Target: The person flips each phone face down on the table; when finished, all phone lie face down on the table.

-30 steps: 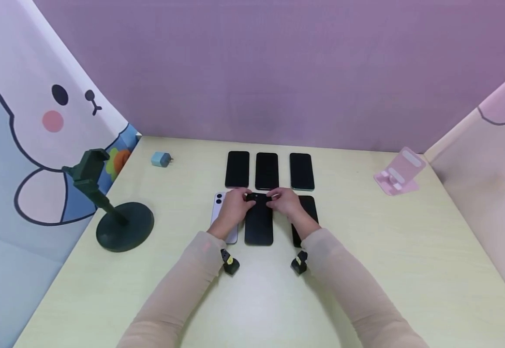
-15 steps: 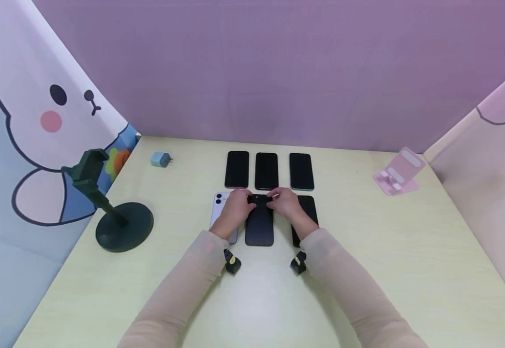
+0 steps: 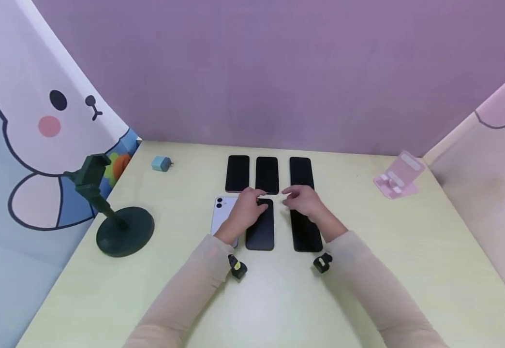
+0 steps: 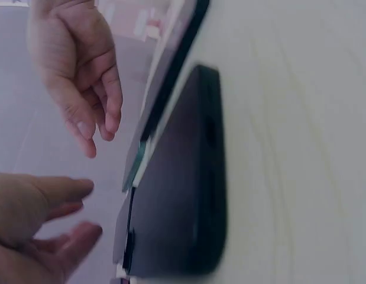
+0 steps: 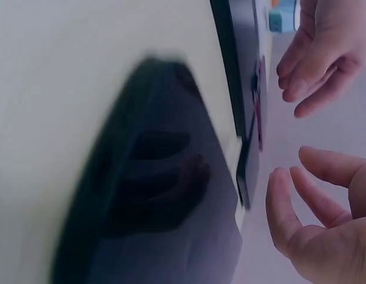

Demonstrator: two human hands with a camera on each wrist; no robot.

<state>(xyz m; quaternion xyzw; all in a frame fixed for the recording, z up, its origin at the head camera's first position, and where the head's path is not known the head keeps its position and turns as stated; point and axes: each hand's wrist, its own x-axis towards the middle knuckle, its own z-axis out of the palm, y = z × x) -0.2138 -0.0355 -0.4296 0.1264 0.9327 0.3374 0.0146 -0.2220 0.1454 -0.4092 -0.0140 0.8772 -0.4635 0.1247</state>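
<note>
Six phones lie in two rows on the pale table point(image 3: 387, 251). In the front row are a lilac phone point(image 3: 221, 212) lying face down, a middle black phone point(image 3: 261, 231) and a right black phone point(image 3: 306, 235). My left hand point(image 3: 248, 208) is over the top end of the middle black phone point(image 4: 183, 189), fingers loose and holding nothing. My right hand point(image 3: 304, 200) hovers over the top of the right black phone point(image 5: 165, 195), fingers relaxed and empty. In both wrist views the fingers stand apart from the phones.
Three black phones point(image 3: 267, 174) form the back row. A dark green phone stand point(image 3: 122, 227) is at the left, a small blue charger plug point(image 3: 161, 163) at the back left, a pink folding stand point(image 3: 398, 176) at the back right. Fabric walls enclose three sides.
Both hands were pinching the top end of the middle black phone; they have let go. The right hand has moved right, over the right black phone.
</note>
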